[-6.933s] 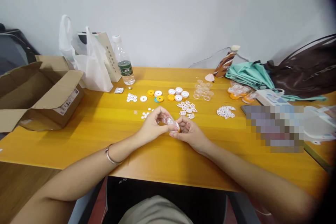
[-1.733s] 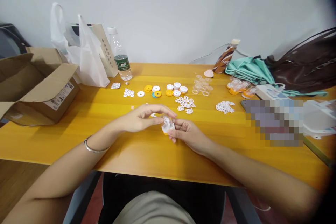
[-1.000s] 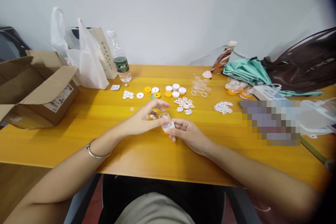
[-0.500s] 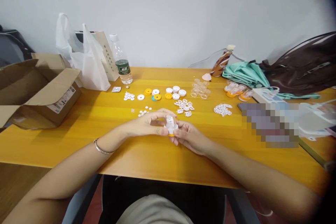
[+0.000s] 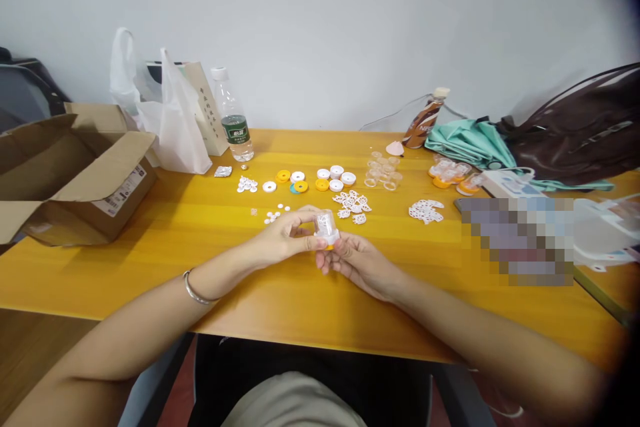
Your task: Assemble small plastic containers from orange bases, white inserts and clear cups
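Between both hands, above the table, is a small clear plastic dome point(image 5: 326, 227) with white pieces inside and an orange base. My left hand point(image 5: 286, 237) grips it from the left, thumb and fingers closed on its side. My right hand point(image 5: 361, 261) pinches its lower right side near the base. Beyond the hands lie white cut-out pieces point(image 5: 351, 203), small white discs point(image 5: 274, 215), white and orange round bases point(image 5: 336, 179) and several clear cups point(image 5: 383, 171). Similar domes with orange bases point(image 5: 449, 173) stand farther right.
An open cardboard box point(image 5: 80, 180) and a white plastic bag point(image 5: 180, 127) occupy the left. A water bottle point(image 5: 237, 123) and a brown drink bottle point(image 5: 425, 119) stand at the back. Toward the right are a green folded cloth point(image 5: 470, 140), a dark bag point(image 5: 575, 123) and a pixelated flat object point(image 5: 517, 237).
The dome has risen slightly and turned in my hands, with less of its orange base showing. Both hands keep their hold. The view has shifted a little.
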`<state>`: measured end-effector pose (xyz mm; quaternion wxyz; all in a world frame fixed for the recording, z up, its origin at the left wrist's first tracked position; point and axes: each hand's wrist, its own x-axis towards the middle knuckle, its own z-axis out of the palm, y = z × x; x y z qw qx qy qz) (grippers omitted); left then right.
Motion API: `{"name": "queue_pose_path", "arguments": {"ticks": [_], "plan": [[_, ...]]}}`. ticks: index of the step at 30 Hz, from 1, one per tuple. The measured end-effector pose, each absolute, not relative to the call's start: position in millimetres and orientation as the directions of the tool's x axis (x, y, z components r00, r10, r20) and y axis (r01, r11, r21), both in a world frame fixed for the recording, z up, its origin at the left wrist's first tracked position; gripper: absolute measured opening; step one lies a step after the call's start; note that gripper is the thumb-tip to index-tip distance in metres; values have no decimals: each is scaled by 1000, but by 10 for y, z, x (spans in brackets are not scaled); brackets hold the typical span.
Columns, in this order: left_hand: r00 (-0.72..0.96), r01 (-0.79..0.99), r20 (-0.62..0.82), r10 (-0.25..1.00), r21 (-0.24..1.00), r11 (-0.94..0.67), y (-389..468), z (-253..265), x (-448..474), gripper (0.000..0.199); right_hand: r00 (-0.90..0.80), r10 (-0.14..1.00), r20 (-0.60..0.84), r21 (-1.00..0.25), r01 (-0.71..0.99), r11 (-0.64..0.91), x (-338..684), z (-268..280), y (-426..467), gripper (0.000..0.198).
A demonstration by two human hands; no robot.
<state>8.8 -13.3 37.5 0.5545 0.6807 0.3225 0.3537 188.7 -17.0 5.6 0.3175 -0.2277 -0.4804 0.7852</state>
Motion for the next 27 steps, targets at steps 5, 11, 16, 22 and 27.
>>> {"name": "queue_pose_path", "arguments": {"ticks": [5,11,16,22,27], "plan": [[520,13,138,843,985,-170,-152,350,127,19,-657,754,-15,-932,-263,-247,1862,51,-202,31],[414,-35,146,898,989,-144,-170,287,221,22,-603,798,14,-929,-302,-212,1804,13,-259,46],[425,-192,154,892,978,-78,-224,216,333,26,-542,840,3,-889,-386,-246,1741,47,-303,47],[326,-137,130,936,987,-90,-261,220,355,27,-516,855,-45,-765,-533,-362,1634,156,-332,38],[227,-67,177,958,984,-166,-245,287,337,26,-551,830,-84,-611,-630,-480,1571,211,-308,31]]}}
